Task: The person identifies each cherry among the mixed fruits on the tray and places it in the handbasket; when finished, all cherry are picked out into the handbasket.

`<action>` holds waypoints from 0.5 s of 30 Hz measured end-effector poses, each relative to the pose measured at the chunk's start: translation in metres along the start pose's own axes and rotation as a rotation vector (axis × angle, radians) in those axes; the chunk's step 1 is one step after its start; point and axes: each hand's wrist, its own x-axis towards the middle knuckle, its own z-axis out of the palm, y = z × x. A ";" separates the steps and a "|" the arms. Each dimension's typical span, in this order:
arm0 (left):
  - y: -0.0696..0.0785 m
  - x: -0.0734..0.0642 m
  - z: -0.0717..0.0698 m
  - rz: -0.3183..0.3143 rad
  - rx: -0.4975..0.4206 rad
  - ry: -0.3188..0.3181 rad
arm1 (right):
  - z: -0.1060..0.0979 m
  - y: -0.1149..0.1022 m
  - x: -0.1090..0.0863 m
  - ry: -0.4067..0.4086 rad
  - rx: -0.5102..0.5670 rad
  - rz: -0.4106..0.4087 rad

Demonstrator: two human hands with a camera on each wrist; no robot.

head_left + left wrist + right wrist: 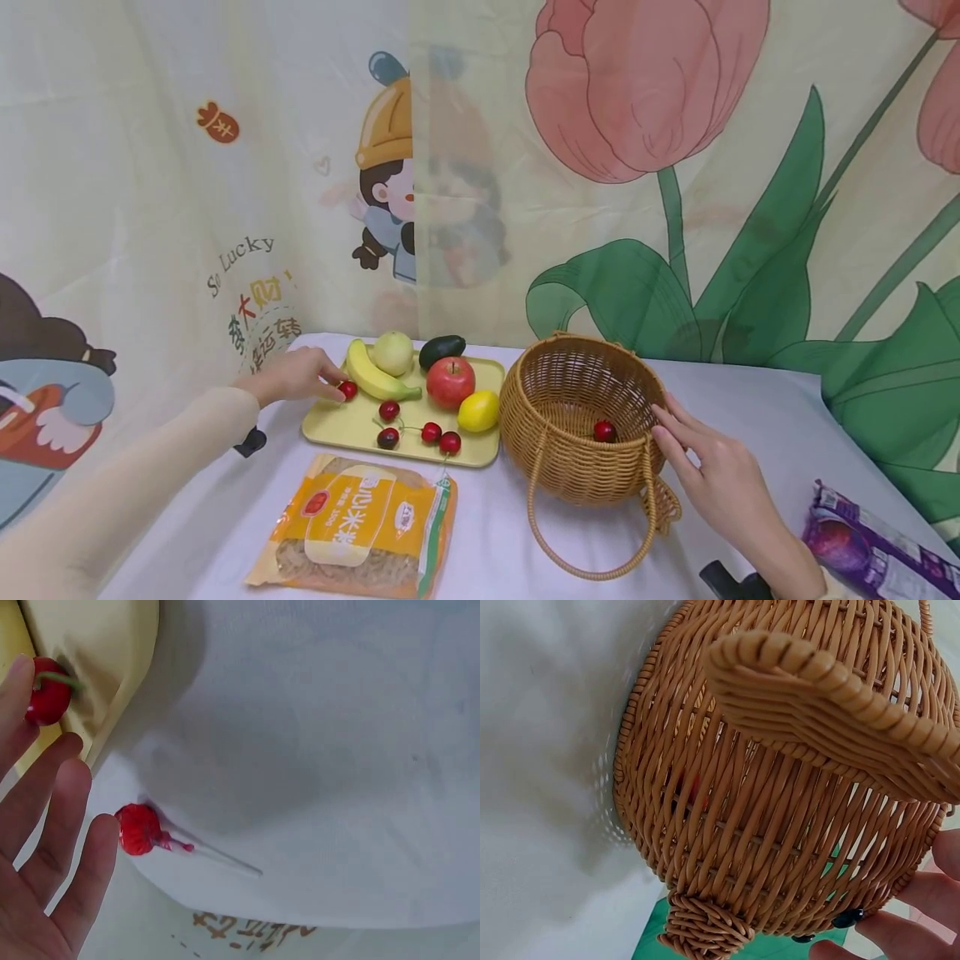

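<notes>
My left hand (300,377) pinches a red cherry (347,390) at the left side of a yellow tray (318,429); its green stem shows in the left wrist view. Several other cherries (389,410) lie on the tray, with a banana (367,375), a pale round melon (393,352), a dark green avocado (442,352), a red apple or pomegranate (451,382) and a lemon (478,412). My right hand (720,475) holds the right rim of a wicker basket (577,479), its fingertips on the weave. One cherry (604,431) sits inside, and the handle hangs down in front.
An orange noodle packet (360,525) lies in front of the tray. A purple packet (877,542) is at the right edge. A red-wrapped lollipop (139,829) lies on the white table beside the tray. A printed curtain (480,208) hangs behind.
</notes>
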 end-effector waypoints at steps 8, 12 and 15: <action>0.007 0.005 0.008 -0.036 0.000 -0.008 | 0.000 0.000 0.000 -0.001 -0.001 0.002; 0.007 0.005 0.006 -0.031 0.000 0.004 | -0.001 -0.001 0.000 0.000 0.004 0.009; 0.007 0.003 0.006 -0.025 -0.008 0.004 | -0.001 -0.002 -0.001 -0.001 0.005 0.012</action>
